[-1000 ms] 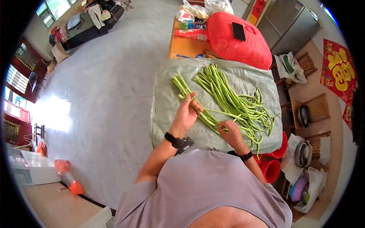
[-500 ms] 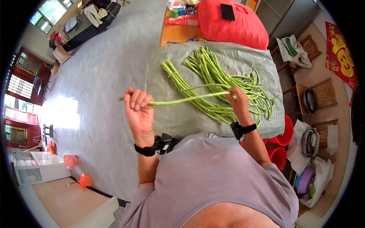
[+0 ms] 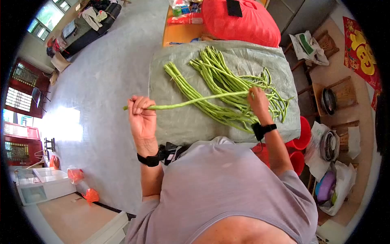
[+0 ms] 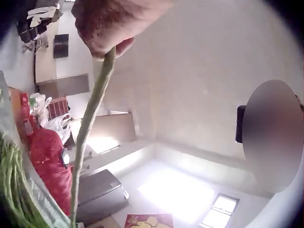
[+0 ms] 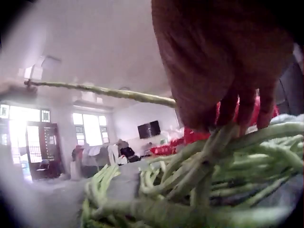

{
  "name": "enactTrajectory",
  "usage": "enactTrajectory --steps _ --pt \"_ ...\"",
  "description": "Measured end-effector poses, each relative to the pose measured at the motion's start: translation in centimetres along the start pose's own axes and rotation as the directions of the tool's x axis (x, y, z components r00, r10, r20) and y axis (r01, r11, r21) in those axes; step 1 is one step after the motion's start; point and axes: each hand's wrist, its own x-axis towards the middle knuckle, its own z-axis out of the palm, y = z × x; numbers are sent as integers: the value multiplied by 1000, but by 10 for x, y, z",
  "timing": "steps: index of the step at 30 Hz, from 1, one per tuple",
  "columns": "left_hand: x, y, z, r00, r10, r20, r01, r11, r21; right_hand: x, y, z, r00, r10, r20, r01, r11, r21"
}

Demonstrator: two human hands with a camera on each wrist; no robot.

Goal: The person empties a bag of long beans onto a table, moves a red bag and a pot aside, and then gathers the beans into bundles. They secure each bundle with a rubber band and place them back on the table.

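Note:
A single long green bean point(image 3: 199, 99) stretches across in front of my body. Its left end is gripped by the curled fingers of my left hand point(image 3: 142, 120), off the left side of the sheet, with a short tip poking out. My right hand point(image 3: 260, 106) pinches the other end, over the loose pile of long beans point(image 3: 221, 73). To the left of that pile lies a bundle of long beans point(image 3: 183, 85), tied near its upper end. In the left wrist view, the held bean point(image 4: 90, 116) hangs from the left hand's fingertips.
A grey-green plastic sheet point(image 3: 162, 126) lies under the beans. Behind it sit a big red bag point(image 3: 243, 24) and a black phone point(image 3: 234, 8) on it. Red buckets point(image 3: 300, 134) stand at the right edge, near wooden chairs point(image 3: 339, 93).
My left hand let go of the tied bundle, which now lies on the sheet, and moved left. Both hands came to hold one long bean, now drawn out straighter between them.

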Motion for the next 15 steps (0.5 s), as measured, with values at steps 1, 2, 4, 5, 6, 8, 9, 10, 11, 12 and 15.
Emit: enactTrajectory --steps 1,2,4,5,6,8,9,10,11,12,15 --pt "1 4 2 1000 8 5 -8 1000 -26 -8 -2 4 998 20 64 -16 998 -60" --pt "2 7 4 1000 15 10 -14 999 -50 -17 -4 7 995 42 88 -41 999 -10" --pt "3 15 1 1000 -3 -26 1 998 -64 -27 0 19 985 59 165 -81 988 131" --pt "5 20 -4 998 -25 -65 21 998 -58 -29 3 25 976 48 214 -96 971 219" --pt "6 23 -10 994 -47 -102 42 998 -53 -29 7 29 965 33 260 -114 945 305" --pt "9 27 -26 990 -82 -111 82 997 -6 -23 10 24 978 67 197 -154 869 469" --pt "10 29 -35 988 -98 -117 101 995 18 -18 4 12 982 87 170 -167 820 547" --pt "12 29 -43 976 -114 -184 119 993 17 -10 -18 -8 948 230 219 -317 656 685" --pt "15 25 -52 960 -127 -248 136 991 16 -9 -9 2 962 238 134 -268 734 624" --pt "18 22 -58 941 -138 -307 150 989 14 -5 7 16 972 231 47 -218 805 552" --pt "27 19 -67 886 -111 -450 199 968 153 9 -7 10 957 285 47 -284 896 340"
